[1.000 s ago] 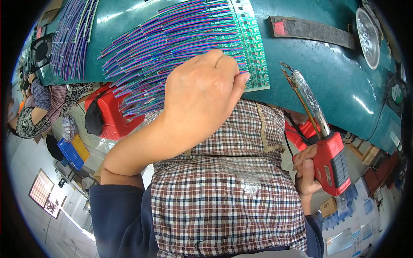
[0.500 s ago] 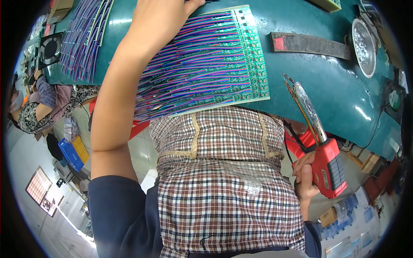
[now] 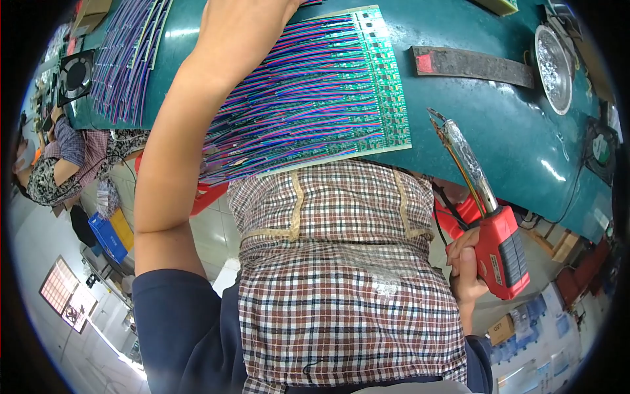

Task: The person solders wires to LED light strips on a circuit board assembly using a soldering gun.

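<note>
One board [image 3: 392, 98] lies on the bench [image 3: 499, 108] ahead of you, wires [image 3: 302, 82] running leftward under your left forearm [image 3: 172, 151], nearer your left hand [image 3: 256, 23], whose grasp cannot be told, than your right hand [image 3: 466, 268], clenched around the iron [image 3: 502, 253].

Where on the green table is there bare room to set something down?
The widest bare table shows between the bar, soldering gun and right fan. A narrower strip shows between the left wire pile and left forearm. Crowded: the circuit board, mostly under wires.
</note>
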Tool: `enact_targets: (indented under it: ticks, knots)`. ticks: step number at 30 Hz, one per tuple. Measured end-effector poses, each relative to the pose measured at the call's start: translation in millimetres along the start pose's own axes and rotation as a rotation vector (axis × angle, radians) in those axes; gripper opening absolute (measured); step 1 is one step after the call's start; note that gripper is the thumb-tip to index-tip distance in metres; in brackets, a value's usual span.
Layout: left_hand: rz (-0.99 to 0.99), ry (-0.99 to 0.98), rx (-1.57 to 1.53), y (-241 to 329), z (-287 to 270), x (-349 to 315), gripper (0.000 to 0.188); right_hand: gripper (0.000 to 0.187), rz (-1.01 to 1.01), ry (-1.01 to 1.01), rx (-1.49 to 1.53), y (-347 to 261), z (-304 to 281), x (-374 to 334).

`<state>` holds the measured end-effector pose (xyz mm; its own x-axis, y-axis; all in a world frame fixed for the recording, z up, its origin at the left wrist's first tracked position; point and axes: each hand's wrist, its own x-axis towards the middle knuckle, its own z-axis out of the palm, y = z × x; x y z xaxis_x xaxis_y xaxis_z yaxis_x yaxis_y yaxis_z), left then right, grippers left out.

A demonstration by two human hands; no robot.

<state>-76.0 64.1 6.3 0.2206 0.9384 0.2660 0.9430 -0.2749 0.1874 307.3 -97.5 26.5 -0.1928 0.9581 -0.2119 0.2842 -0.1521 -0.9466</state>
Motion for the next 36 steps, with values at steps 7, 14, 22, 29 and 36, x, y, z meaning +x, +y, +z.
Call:
enact_targets:
  ticks: [7, 14, 22, 29, 36]
  knots:
    - [-0.020, 0.075, -0.017, 2.9, -3.2, 1.1, 0.008, 0.010, 0.000, -0.004, 0.034, -1.6, 1.3, 0.6]
    - [-0.038, 0.120, 0.036, 7.4, -4.2, 1.1, 0.006, 0.009, 0.003, -0.005, 0.032, -2.1, 1.5, 0.0]
    - [0.000, 0.183, -0.045, 6.0, -5.1, 1.0, 0.010, 0.009, -0.008, -0.012, 0.044, -0.2, 2.0, -0.5]
    - [0.011, 0.165, 0.000, 7.3, -5.6, 2.4, 0.009, 0.011, 0.012, 0.002, 0.045, -1.7, 3.4, -0.5]
    - [-0.124, 0.213, -0.039, 24.1, -18.0, 2.3, 0.011, 0.010, 0.000, -0.026, 0.040, 0.8, 2.1, -1.4]
